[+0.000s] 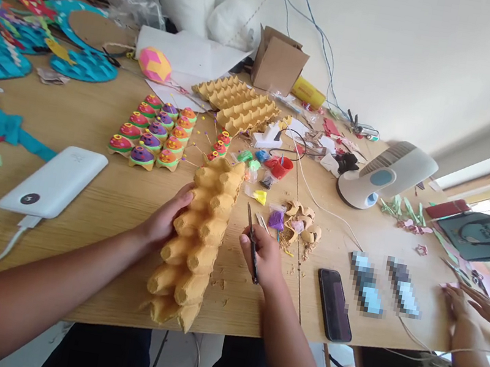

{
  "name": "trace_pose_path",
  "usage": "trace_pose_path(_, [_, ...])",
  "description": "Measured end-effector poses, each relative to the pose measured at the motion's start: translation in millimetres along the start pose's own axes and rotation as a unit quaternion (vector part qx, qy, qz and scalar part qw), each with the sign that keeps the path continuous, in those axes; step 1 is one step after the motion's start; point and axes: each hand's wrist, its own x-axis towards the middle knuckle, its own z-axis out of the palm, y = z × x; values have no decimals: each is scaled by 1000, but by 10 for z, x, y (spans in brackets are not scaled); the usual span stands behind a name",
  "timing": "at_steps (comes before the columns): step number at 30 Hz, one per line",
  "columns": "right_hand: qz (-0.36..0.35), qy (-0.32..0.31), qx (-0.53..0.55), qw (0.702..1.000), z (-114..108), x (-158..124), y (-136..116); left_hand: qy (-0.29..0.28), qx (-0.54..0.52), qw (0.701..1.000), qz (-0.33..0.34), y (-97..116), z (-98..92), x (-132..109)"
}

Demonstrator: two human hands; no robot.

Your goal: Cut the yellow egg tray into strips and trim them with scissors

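Observation:
My left hand is closed around the left edge of a yellow-brown moulded egg carton strip, two rows of cups wide. The strip is tilted up above the front of the table, its near end close to the edge. Just right of it, my right hand is closed on a slim black pointed tool, possibly a craft knife, tip pointing away from me. The tip is apart from the carton. Torn carton scraps and crumbs lie beyond my right hand.
Painted egg-carton cups stand behind the strip, near more egg trays. A power bank lies left, a phone right. A red cup, clay bags and a white fan stand farther back. Another person's hands rest far right.

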Motion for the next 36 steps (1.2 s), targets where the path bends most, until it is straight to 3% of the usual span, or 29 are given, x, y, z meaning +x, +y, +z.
trace_pose_path(5, [48,-73,88,992,21,23,-69,21,36,999,34,13,28,4])
trace_pose_path(18, [98,-86,96,987,84,30,-99,-19,129,990,59,-57,-76,28])
trace_pose_path(36, [124,-79,87,985,140,49,-28,18,183,982,50,-64,-56,16])
